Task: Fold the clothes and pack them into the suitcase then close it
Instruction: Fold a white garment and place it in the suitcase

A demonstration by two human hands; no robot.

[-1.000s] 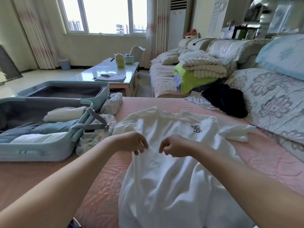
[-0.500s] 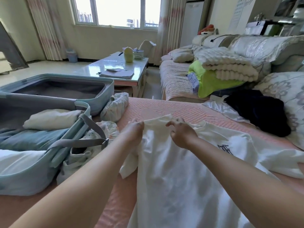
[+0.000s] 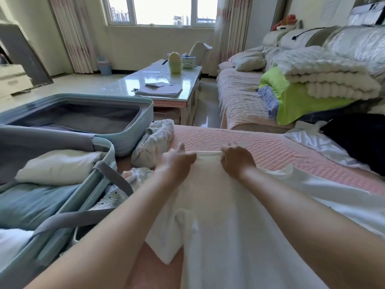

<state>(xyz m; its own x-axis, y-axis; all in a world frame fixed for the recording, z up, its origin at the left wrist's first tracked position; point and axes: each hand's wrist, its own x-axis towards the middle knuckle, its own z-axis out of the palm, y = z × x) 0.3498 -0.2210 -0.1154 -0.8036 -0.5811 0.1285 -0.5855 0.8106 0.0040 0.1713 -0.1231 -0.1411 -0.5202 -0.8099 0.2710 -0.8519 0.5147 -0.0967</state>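
The left hand [image 3: 177,162] and right hand [image 3: 237,161] have reached farther out than before. Each grip pinches the far edge of the shirt [image 3: 218,205], now pulled straight on the bed [image 3: 262,147] beside the open suitcase [image 3: 133,139]. Beyond, papers [image 3: 160,91] lie on the glossy surface [image 3: 125,84] under the window [image 3: 164,9].

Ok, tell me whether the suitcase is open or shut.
Open: the suitcase lies with both halves spread flat, folded clothes visible in the near half and its grey strap draped over the rim.
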